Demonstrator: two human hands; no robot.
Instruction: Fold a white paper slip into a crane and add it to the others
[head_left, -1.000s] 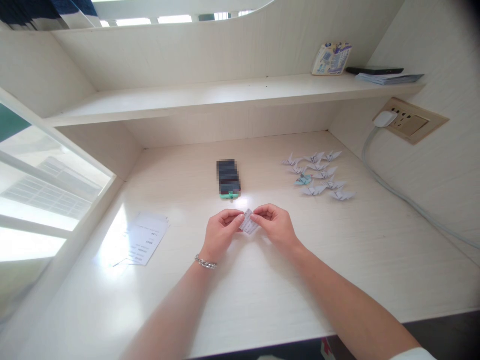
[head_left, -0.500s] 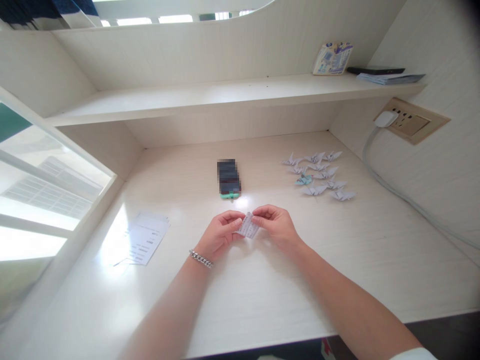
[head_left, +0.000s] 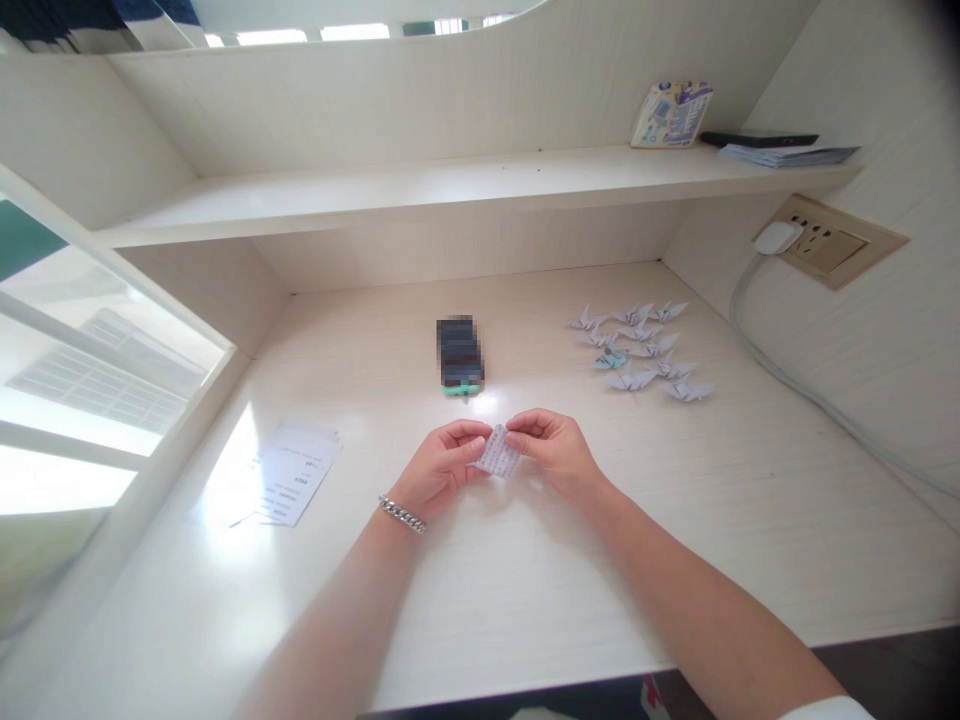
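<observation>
I have a small folded piece of printed paper pinched between my two hands, just below the centre of the frame and over the pale worktop. My left hand is closed on its left side, thumb on top and fingers curled around and behind. My right hand grips it near its upper right corner between thumb and fingers. The paper sits at a slant, so one corner points up. A chain bracelet circles my left wrist.

Above my hands, near the middle of the frame, lies a dark, pixelated object with a green strip along its lower end. Right of centre, a cluster of folded white paper cranes stands close together, with one blue crane at the left of the group. At the left of the frame, printed sheets overlap beside a bright patch of light. On the shelf, towards the upper right, a packet leans near a pile of papers.
</observation>
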